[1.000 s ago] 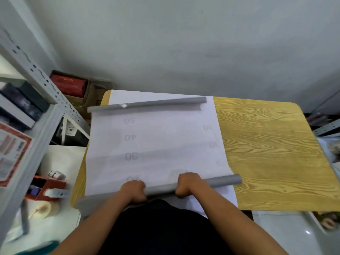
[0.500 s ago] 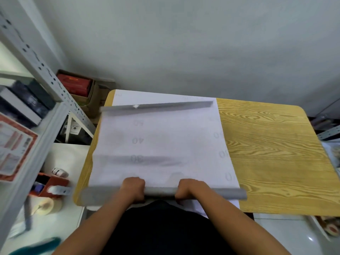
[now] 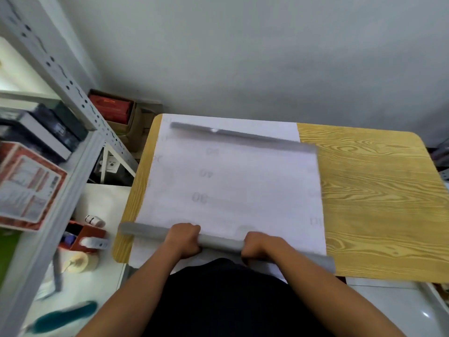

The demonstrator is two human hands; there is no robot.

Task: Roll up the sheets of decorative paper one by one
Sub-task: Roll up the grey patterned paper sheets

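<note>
Head-worn camera looks steeply down, close over the table (image 3: 376,203).

Fingertips: curled out of sight under the grey paper roll (image 3: 218,240).
Printed numerals: blurred on the white sheet (image 3: 233,186).

Both fists (image 3: 185,240) (image 3: 258,248) curled, knuckles up

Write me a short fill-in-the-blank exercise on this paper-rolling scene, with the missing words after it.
1. Both hands grip the near ____ roll at the table's front edge.
2. A second roll lies across the sheet's ____ end.
3. The sheet covers the ____ part of the wooden table.
4. The left hand and right hand are ____ on the near roll.

Missing words: grey; far; left; apart
</note>
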